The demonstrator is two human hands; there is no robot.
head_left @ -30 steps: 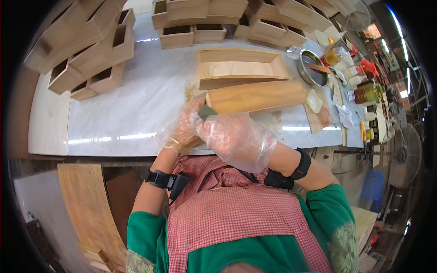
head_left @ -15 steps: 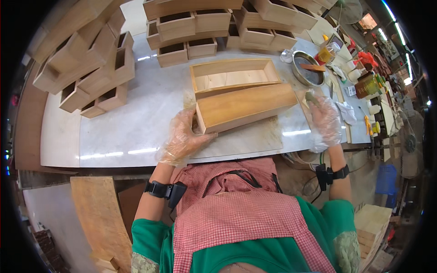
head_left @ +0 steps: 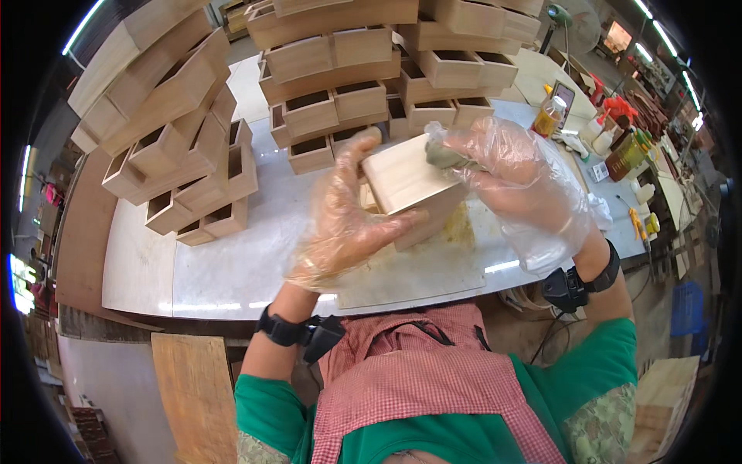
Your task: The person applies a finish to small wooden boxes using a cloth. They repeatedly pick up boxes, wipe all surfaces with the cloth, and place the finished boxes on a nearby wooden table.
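Note:
A wooden box [head_left: 406, 176] is tilted up over the table with its pale end panel towards me. My left hand [head_left: 344, 205], in a clear plastic glove, grips the box from its left side, thumb along the lower edge. In my right hand [head_left: 514, 174], also gloved, is a grey-green cloth pad [head_left: 450, 157], pressed against the right edge of that end panel. The fingers of this hand are closed round the pad. Most of the box's long body is hidden behind the end panel and my right hand.
Stacks of open wooden boxes stand at the left [head_left: 174, 166], far middle [head_left: 328, 108] and far right [head_left: 452, 73]. Bottles [head_left: 549, 116] and orange-handled pliers [head_left: 638, 224] lie along the right side. A stained board [head_left: 410, 282] covers the table [head_left: 224, 282] before me.
The box has been lifted and turned so that its end faces me. My right hand has come left with the pad onto that end. The view has shifted slightly.

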